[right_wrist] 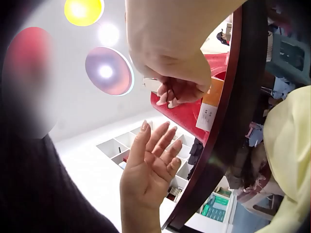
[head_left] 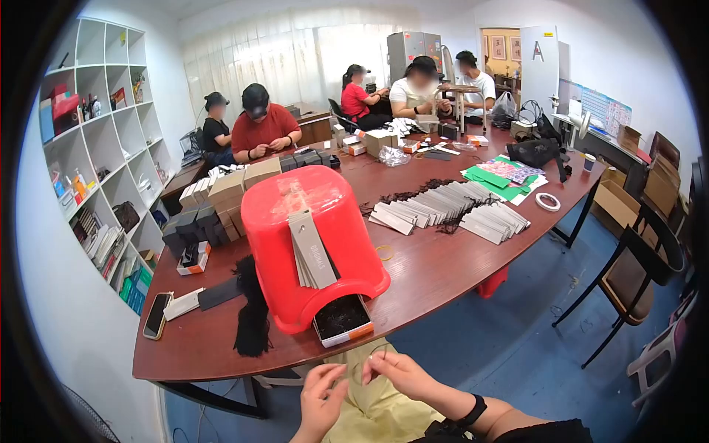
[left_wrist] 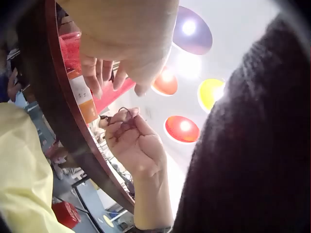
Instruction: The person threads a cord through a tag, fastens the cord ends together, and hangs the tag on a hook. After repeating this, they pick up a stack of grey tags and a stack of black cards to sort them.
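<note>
My right hand (head_left: 405, 378) is raised in front of the table edge and pinches a thin dark cord (left_wrist: 124, 110) between thumb and fingers; part of the cord lies in the palm. Close beside it, my left hand (head_left: 323, 399) is held up with loosely bent, spread fingers and nothing in them; its palm shows in the right wrist view. Just beyond the hands stands a red plastic stool (head_left: 295, 196) with a fan of grey hang tags (head_left: 312, 251) against its side. A small box (head_left: 344, 322) of black cords sits under the stool's arched opening.
Left of the stool lie a bundle of black cords (head_left: 252, 314), loose tags (head_left: 185, 303) and a phone (head_left: 155, 316). Rows of grey tags (head_left: 436, 205) with black cords spread to the right. Cartons (head_left: 229, 192) stand behind. Several people sit around the table (head_left: 413, 288).
</note>
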